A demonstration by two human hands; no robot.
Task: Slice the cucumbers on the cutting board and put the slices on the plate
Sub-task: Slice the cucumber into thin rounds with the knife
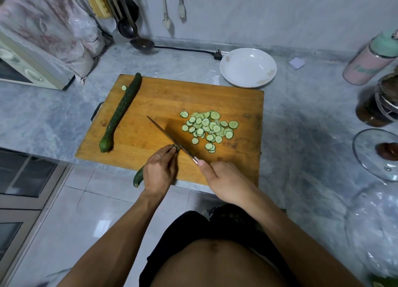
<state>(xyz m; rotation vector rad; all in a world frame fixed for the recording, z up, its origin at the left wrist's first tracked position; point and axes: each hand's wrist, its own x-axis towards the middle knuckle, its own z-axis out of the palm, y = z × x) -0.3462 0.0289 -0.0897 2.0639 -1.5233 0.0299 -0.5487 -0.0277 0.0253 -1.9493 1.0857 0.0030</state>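
At the near edge of the cutting board (pixel 150 105), a cucumber (pixel 138 176) is pinned under the curled left hand (pixel 159 171), while a knife (pixel 170 137) is gripped by the right hand (pixel 226 181), slices (pixel 207 126) heaped just beyond, the plate (pixel 247 68) far right.

A grey marbled counter (pixel 301 118) is spread across the view from 9 to 3 o'clock, backed at 12 o'clock by a pale marbled wall (pixel 258 11). Ladles (pixel 137 34) and two plugs (pixel 174 13) are hung on that wall, and a black cable (pixel 185 49) is laid along its foot. At 10 o'clock a small oven (pixel 23 71) is seen under a flowered cloth (pixel 47 21). At 2 o'clock a pink flask (pixel 372 60) is stood, with a dark jar (pixel 379 105) and a glass lid (pixel 379 153) towards 3 o'clock. White floor tiles (pixel 75 211) are shown at 7 o'clock, with a glass-fronted cabinet (pixel 25 179) at 8 o'clock. The light is dim and even.
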